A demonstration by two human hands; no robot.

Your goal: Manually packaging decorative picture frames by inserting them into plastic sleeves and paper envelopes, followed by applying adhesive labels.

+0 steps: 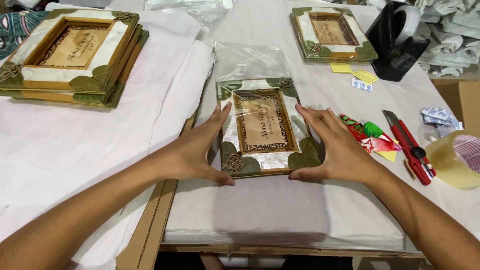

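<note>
Table under white paper, crowded with frames and packing gear

The table (65, 150) is covered in white paper, with a cardboard sheet (150, 225) under the near stack. A bagged frame (262, 127) lies at centre; a pile of frames (75, 55) sits far left, another pile (331, 34) far right. On the right lie a black tape dispenser (397, 42), yellow tags (355, 72), a red cutter (407, 145), a tape roll (457, 160) and a coloured wrapper (367, 136).
</note>
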